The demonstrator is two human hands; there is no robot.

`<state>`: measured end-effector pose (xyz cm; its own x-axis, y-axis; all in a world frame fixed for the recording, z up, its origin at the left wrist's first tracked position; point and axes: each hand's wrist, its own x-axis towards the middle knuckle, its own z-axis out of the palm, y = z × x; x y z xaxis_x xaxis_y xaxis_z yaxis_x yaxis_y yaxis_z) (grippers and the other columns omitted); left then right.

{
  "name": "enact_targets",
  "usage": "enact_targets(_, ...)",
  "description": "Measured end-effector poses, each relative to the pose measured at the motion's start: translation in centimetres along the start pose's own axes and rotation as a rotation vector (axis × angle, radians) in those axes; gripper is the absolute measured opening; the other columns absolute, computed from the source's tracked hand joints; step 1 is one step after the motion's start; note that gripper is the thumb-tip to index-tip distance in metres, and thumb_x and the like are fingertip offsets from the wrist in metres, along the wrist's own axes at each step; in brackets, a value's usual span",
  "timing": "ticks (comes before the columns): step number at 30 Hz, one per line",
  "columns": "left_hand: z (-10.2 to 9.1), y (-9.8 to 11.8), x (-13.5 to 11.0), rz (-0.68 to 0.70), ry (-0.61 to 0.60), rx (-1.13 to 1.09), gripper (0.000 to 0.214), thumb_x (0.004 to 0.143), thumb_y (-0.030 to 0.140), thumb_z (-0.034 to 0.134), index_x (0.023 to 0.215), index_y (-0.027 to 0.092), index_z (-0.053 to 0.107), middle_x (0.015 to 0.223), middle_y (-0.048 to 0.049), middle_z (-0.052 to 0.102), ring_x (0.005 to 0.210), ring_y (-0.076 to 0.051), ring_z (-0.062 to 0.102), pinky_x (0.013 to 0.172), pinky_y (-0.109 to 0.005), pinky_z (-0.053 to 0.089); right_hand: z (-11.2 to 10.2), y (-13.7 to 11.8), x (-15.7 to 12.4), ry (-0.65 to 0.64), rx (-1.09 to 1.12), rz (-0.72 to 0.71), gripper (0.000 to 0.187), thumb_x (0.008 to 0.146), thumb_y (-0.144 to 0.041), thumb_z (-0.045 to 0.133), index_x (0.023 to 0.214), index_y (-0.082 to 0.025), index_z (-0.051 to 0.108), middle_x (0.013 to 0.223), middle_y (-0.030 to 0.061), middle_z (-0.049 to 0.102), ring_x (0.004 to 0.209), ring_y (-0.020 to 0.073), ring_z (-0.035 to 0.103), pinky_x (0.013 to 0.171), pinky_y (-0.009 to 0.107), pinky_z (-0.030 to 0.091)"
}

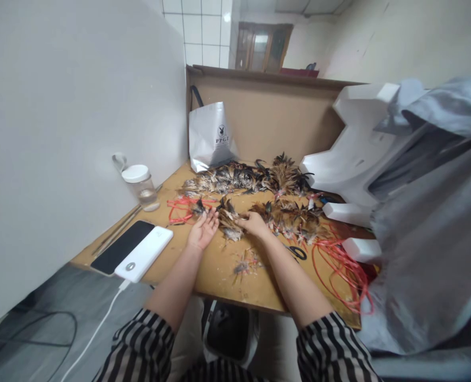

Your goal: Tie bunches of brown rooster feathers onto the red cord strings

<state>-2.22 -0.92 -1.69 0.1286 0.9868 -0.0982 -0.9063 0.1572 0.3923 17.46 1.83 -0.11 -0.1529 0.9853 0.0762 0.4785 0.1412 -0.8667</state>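
Note:
Brown and black feathers point(243, 180) lie in heaps across the wooden table point(219, 276), some bound on red cord point(183, 208). My left hand point(204, 229) rests palm up with fingers spread, touching a small bunch of feathers point(228, 217) at its fingertips. My right hand point(253, 223) is closed in a pinch on the same bunch from the right side. A few loose feather scraps point(245, 263) lie between my forearms.
A black phone point(120, 246) and white power bank point(144, 253) with cable sit at the left edge. A lidded glass jar point(142, 185), a silver bag point(210, 135), white foam pieces point(350, 154), scissors point(298, 252), tangled red cord point(341, 270) and grey cloth point(430, 239) surround the work area.

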Motion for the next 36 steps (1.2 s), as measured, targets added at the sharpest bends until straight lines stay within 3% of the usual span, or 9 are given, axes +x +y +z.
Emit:
enact_targets(6, 0.0, -0.1, -0.1, 0.001, -0.024, 0.025, 0.019, 0.084, 0.017, 0.044, 0.081, 0.019, 0.062, 0.101, -0.0026, 0.063, 0.097, -0.013, 0.056, 0.081, -0.027, 0.043, 0.1, 0.6, 0.3, 0.233, 0.388, 0.011, 0.051, 0.058, -0.034, 0.066, 0.103, -0.013, 0.056, 0.089, 0.0071, 0.064, 0.074, 0.0150, 0.059, 0.068, 0.027, 0.046)
enact_targets(10, 0.0, -0.1, -0.2, 0.010, -0.060, 0.030, 0.017, 0.083, 0.017, 0.045, 0.081, 0.018, 0.062, 0.101, -0.0023, 0.063, 0.097, -0.014, 0.057, 0.081, -0.028, 0.044, 0.5, 0.3, -0.6, 0.122, 0.706, 0.061, 0.044, 0.061, -0.035, 0.066, 0.099, -0.016, 0.057, 0.090, 0.0082, 0.065, 0.074, 0.0163, 0.062, 0.067, 0.029, 0.047)
enact_targets(14, 0.2, -0.2, -0.6, 0.015, -0.114, 0.031, 0.017, 0.083, 0.017, 0.045, 0.081, 0.018, 0.062, 0.099, -0.0024, 0.064, 0.098, -0.016, 0.056, 0.081, -0.028, 0.044, 0.7, -0.8, -2.0, -0.102, 0.813, 0.034, 0.039, 0.065, -0.037, 0.065, 0.097, -0.015, 0.060, 0.093, 0.0102, 0.066, 0.081, 0.0171, 0.062, 0.074, 0.029, 0.047)
enact_targets(17, 0.3, -0.2, -0.8, 0.005, -0.135, 0.058, 0.017, 0.083, 0.017, 0.045, 0.082, 0.018, 0.062, 0.100, -0.0033, 0.064, 0.100, -0.016, 0.056, 0.083, -0.029, 0.044, 0.4, -1.7, -2.8, -0.265, 0.760, 0.031, 0.040, 0.071, -0.040, 0.060, 0.103, -0.018, 0.059, 0.102, 0.0110, 0.064, 0.088, 0.0173, 0.062, 0.075, 0.029, 0.047)
enact_targets(19, 0.3, -0.2, -0.9, 0.002, -0.123, 0.081, 0.017, 0.084, 0.018, 0.044, 0.083, 0.018, 0.061, 0.102, -0.0039, 0.063, 0.101, -0.016, 0.055, 0.084, -0.030, 0.043, 0.1, -2.0, -3.0, -0.283, 0.693, 0.049, 0.041, 0.073, -0.043, 0.056, 0.106, -0.019, 0.057, 0.107, 0.0109, 0.062, 0.087, 0.0167, 0.062, 0.071, 0.027, 0.048)
enact_targets(25, 0.1, -0.4, -0.7, -0.011, -0.125, 0.117, 0.017, 0.083, 0.016, 0.045, 0.082, 0.017, 0.061, 0.101, -0.0052, 0.064, 0.101, -0.017, 0.056, 0.084, -0.031, 0.043, -1.5, -0.5, -2.1, 0.100, 0.478, 0.083, 0.038, 0.070, -0.046, 0.057, 0.091, -0.016, 0.060, 0.095, 0.0094, 0.065, 0.064, 0.0129, 0.061, 0.048, 0.020, 0.044)
enact_targets(28, 0.1, -0.4, -0.7, -0.013, -0.148, 0.118, 0.016, 0.083, 0.016, 0.045, 0.083, 0.017, 0.061, 0.100, -0.0051, 0.064, 0.100, -0.017, 0.056, 0.084, -0.031, 0.044, -2.2, 0.3, -1.7, 0.204, 0.386, 0.017, 0.034, 0.068, -0.043, 0.056, 0.084, -0.013, 0.062, 0.083, 0.0079, 0.066, 0.056, 0.0117, 0.058, 0.047, 0.020, 0.041)
enact_targets(32, 0.2, -0.3, -0.8, -0.003, -0.153, 0.104, 0.017, 0.083, 0.017, 0.045, 0.084, 0.018, 0.062, 0.099, -0.0047, 0.064, 0.099, -0.016, 0.057, 0.083, -0.030, 0.044, -2.4, 0.6, -1.6, 0.250, 0.245, -0.100, 0.027, 0.065, -0.035, 0.059, 0.075, -0.011, 0.065, 0.071, 0.0058, 0.065, 0.059, 0.0131, 0.056, 0.058, 0.025, 0.043)
enact_targets(36, 0.4, -0.2, -1.1, 0.019, -0.126, 0.101, 0.017, 0.083, 0.016, 0.045, 0.084, 0.018, 0.062, 0.098, -0.0041, 0.065, 0.096, -0.016, 0.058, 0.081, -0.029, 0.045, -2.5, -0.2, -2.3, 0.146, 0.068, -0.242, 0.020, 0.067, -0.031, 0.057, 0.074, -0.013, 0.066, 0.073, 0.0046, 0.065, 0.067, 0.0144, 0.056, 0.066, 0.026, 0.042)
